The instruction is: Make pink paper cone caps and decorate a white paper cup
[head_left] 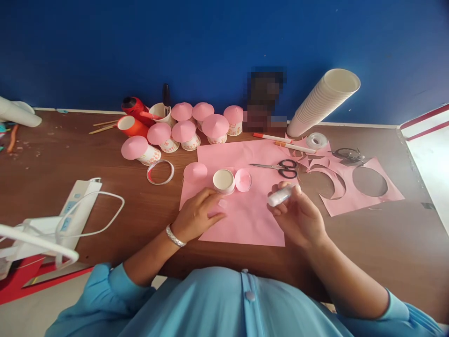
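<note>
My right hand [303, 215] grips a small white tube [279, 196] between thumb and fingers, above the right part of a pink paper sheet [245, 229]. With thumb and forefinger apart, my left hand [198, 213] rests on the sheet's left side. A small pale piece [222, 203] shows near its fingertips; I cannot tell what it is. Just beyond that hand stands a paper cup [223, 181], its pale round end up. Touching its right side is a pink-faced round piece [243, 180]. A pink paper cone [195, 172] lies to the cup's left.
Black-handled scissors [287, 168] lie on the sheet. Behind are several cups with pink cone tops [215, 126], a tape ring [160, 172] and a leaning cup stack [322, 100]. Cut pink scraps [351, 196] lie right; a power strip [75, 210] with a white cable is left.
</note>
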Demonstrator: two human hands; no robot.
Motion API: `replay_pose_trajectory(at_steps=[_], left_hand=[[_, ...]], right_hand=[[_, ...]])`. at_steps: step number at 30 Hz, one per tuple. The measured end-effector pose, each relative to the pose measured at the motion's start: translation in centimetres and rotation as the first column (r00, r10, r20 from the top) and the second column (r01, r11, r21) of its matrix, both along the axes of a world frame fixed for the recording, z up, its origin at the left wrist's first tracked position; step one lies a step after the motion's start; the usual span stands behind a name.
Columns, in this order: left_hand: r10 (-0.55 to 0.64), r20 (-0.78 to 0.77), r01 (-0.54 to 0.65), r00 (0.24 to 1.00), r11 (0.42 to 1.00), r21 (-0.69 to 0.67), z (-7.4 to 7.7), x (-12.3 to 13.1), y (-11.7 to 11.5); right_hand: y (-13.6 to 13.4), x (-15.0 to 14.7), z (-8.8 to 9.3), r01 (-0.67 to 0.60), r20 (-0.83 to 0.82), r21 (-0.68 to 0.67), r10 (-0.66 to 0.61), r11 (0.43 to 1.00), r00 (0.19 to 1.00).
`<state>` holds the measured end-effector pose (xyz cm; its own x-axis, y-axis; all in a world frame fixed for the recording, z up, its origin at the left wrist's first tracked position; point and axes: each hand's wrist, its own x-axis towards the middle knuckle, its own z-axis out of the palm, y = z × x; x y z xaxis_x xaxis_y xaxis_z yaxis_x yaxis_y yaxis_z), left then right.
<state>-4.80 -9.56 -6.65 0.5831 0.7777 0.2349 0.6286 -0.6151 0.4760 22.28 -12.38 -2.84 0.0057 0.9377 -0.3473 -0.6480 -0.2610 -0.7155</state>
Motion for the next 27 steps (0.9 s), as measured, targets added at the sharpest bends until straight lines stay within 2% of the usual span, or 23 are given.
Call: replay_pose_trajectory(at_steps=[2, 4, 5, 7, 9, 11, 14, 16, 19, 21, 24, 27], left_hand=[[0.102, 0.053, -0.102, 0.993, 0.995, 0.000, 0.5, -0.5, 0.5], [0.199, 0.112, -0.207, 0.973, 0.977, 0.057, 0.9, -0.7, 1.3], [0.216, 0.138, -0.228, 0.966, 0.971, 0.075, 1.1, -0.6, 1.8], [0.185, 0.155, -0.190, 0.970, 0.982, 0.012, 1.5, 0.0, 2.8], [0.138, 0.159, -0.130, 0.978, 0.990, -0.060, 1.9, 1.2, 3.6], [0.097, 0.203, -0.076, 0.974, 0.991, -0.108, 2.5, 2.3, 4.3], [0.080, 0.334, -0.020, 0.939, 0.983, -0.180, 3.9, 3.2, 5.0], [0.049, 0.437, 0.091, 0.898, 0.951, -0.295, 5.0, 3.3, 5.5], [0.048, 0.514, 0.248, 0.856, 0.836, -0.490, 6.5, 3.4, 6.3], [0.018, 0.523, 0.317, 0.852, 0.777, -0.543, 7.3, 3.6, 6.8], [-0.059, 0.524, 0.389, 0.850, 0.741, -0.548, 8.1, 4.3, 7.3], [-0.120, 0.531, 0.452, 0.839, 0.699, -0.555, 8.7, 4.9, 7.7]], right_hand=[[0.2, -0.3, -0.4, -0.020, -0.025, -0.014, 0.020, 1.000, 0.999], [0.4, -0.5, -0.5, -0.064, -0.011, -0.006, 0.064, 0.998, 0.998], [0.4, -0.5, -0.4, -0.093, 0.038, 0.011, 0.093, 0.996, 0.995], [0.6, -0.8, -0.2, -0.165, 0.245, 0.085, 0.140, 0.983, 0.959], [0.8, -1.1, 0.3, -0.257, 0.530, 0.194, 0.120, 0.947, 0.840], [1.2, -1.4, 1.0, -0.365, 0.756, 0.309, 0.007, 0.878, 0.654], [2.2, -1.6, 2.3, -0.462, 0.864, 0.462, -0.267, 0.757, 0.427], [2.8, -1.5, 3.1, -0.483, 0.849, 0.525, -0.390, 0.701, 0.357], [3.6, -1.4, 4.1, -0.519, 0.825, 0.564, -0.447, 0.642, 0.344], [4.0, -1.4, 4.6, -0.551, 0.821, 0.570, -0.446, 0.609, 0.356], [4.6, -1.2, 5.1, -0.567, 0.826, 0.563, -0.410, 0.601, 0.386], [4.8, -1.0, 5.4, -0.560, 0.813, 0.574, -0.337, 0.597, 0.474]])
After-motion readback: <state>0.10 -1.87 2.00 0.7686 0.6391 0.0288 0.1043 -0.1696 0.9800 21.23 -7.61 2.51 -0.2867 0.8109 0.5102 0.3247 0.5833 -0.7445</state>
